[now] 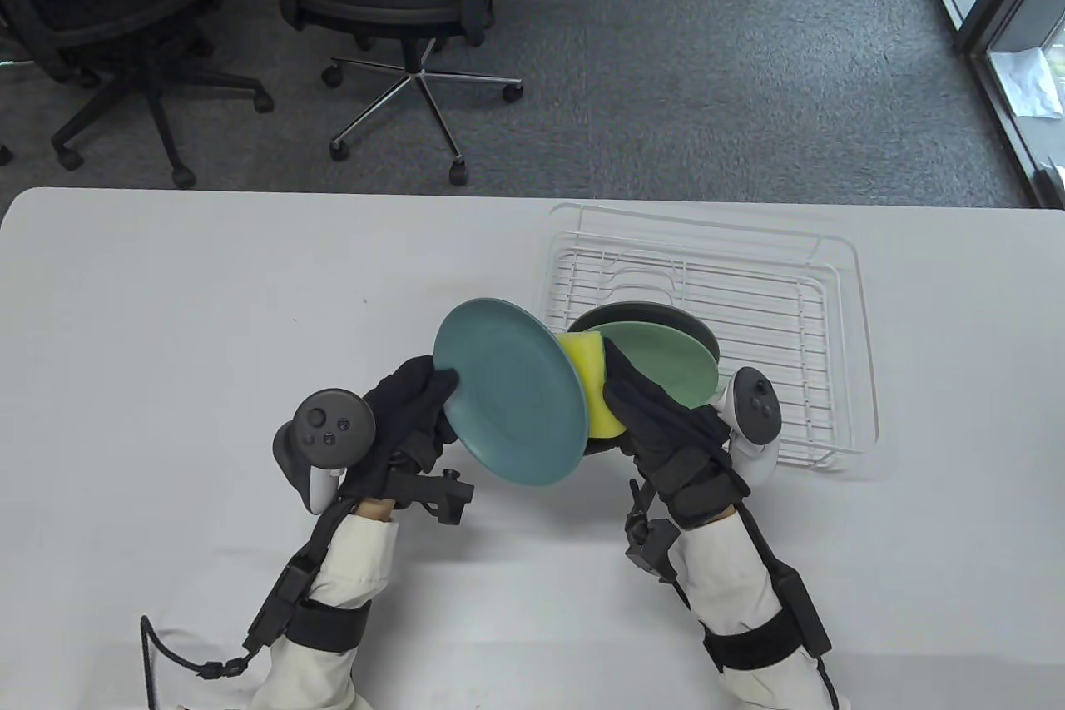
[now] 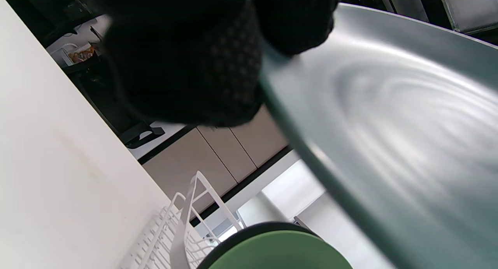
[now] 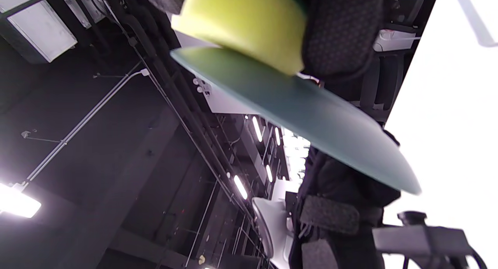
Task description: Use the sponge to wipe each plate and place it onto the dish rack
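My left hand (image 1: 420,398) grips the left rim of a teal plate (image 1: 509,391), held tilted above the table; the left wrist view shows its underside (image 2: 397,117) and my gloved fingers (image 2: 186,58) on the rim. My right hand (image 1: 645,402) holds a yellow sponge (image 1: 595,389) pressed against the plate's far face; in the right wrist view the sponge (image 3: 241,23) sits on the plate's edge (image 3: 295,109). A light green plate (image 1: 666,364) lies on a dark plate (image 1: 641,316) at the front left of the white wire dish rack (image 1: 799,310).
The white table (image 1: 208,310) stretches left of the hands. The rack's right part holds only bare wire. Office chairs (image 1: 391,2) stand on the carpet beyond the table's far edge.
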Demonstrator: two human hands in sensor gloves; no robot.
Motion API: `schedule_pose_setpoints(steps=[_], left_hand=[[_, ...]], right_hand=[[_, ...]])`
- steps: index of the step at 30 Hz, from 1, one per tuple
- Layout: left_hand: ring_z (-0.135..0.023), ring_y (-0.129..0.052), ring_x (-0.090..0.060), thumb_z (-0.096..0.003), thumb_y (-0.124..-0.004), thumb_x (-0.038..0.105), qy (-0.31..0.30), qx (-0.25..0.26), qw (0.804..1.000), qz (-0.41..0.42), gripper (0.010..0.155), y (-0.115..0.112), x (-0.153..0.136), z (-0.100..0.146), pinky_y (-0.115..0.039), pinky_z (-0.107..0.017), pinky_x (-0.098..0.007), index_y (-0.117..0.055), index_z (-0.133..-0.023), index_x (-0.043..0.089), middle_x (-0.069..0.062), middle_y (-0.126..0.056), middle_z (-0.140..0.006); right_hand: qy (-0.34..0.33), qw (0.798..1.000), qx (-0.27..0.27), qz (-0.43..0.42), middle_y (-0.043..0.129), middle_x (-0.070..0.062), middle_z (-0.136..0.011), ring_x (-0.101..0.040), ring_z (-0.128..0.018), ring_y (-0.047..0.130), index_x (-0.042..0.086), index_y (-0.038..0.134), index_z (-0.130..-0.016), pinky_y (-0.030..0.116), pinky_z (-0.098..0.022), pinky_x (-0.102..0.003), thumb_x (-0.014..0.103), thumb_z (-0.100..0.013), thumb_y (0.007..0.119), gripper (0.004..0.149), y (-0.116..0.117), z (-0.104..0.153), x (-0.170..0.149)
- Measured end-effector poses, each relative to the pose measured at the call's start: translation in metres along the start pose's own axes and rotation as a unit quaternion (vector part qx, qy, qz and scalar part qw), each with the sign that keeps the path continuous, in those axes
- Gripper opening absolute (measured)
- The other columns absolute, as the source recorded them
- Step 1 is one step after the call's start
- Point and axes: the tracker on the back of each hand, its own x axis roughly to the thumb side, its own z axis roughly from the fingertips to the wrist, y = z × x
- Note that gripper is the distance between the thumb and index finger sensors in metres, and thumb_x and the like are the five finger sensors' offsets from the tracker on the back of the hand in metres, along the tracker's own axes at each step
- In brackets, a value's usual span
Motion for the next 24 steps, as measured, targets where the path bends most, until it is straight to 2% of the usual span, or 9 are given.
schedule_pose_setpoints(steps=[5, 11, 16, 24], left_hand=[[-0.019, -0.109, -0.018, -0.0499, -0.077, 0.029, -0.018, -0.039, 0.999, 0.020, 0.039, -0.014, 0.007, 0.001, -0.094, -0.002, -0.009, -0.093, -0.074, 0.003, -0.013, -0.109, -0.044], [-0.020, -0.109, -0.019, -0.0502, -0.077, 0.029, -0.050, -0.071, 0.995, 0.046, 0.039, -0.025, 0.024, 0.006, -0.095, -0.002, -0.009, -0.093, -0.074, 0.003, -0.013, -0.109, -0.045], [-0.019, -0.109, -0.019, -0.0506, -0.077, 0.029, -0.050, -0.045, 0.995, 0.068, 0.038, -0.017, 0.028, 0.008, -0.095, -0.002, -0.008, -0.093, -0.075, 0.003, -0.013, -0.109, -0.045], [-0.020, -0.109, -0.017, -0.0510, -0.077, 0.029, -0.033, -0.002, 0.998, 0.057, 0.039, 0.000, 0.017, 0.006, -0.094, -0.002, -0.007, -0.093, -0.075, 0.003, -0.012, -0.109, -0.045]], right_hand=[[0.001, 1.000, 0.005, -0.022, 0.049, -0.036, -0.111, -0.051, -0.089, 0.067, 0.012, 0.027, -0.119, 0.071, -0.064, -0.052, 0.035, -0.071, 0.050, 0.058, 0.000, -0.002, -0.009], [0.030, 0.999, 0.021, -0.035, 0.047, -0.037, -0.111, -0.053, -0.089, 0.065, 0.011, 0.025, -0.119, 0.070, -0.064, -0.054, 0.035, -0.071, 0.050, 0.059, 0.013, -0.007, -0.028], [0.044, 0.997, 0.048, -0.032, 0.049, -0.039, -0.109, -0.054, -0.086, 0.069, 0.009, 0.026, -0.119, 0.072, -0.061, -0.054, 0.033, -0.071, 0.052, 0.060, 0.023, -0.010, -0.033], [0.068, 0.993, 0.093, -0.018, 0.062, -0.044, -0.097, -0.049, -0.066, 0.084, -0.003, 0.033, -0.117, 0.083, -0.047, -0.041, 0.034, -0.070, 0.053, 0.063, 0.021, -0.009, -0.024]])
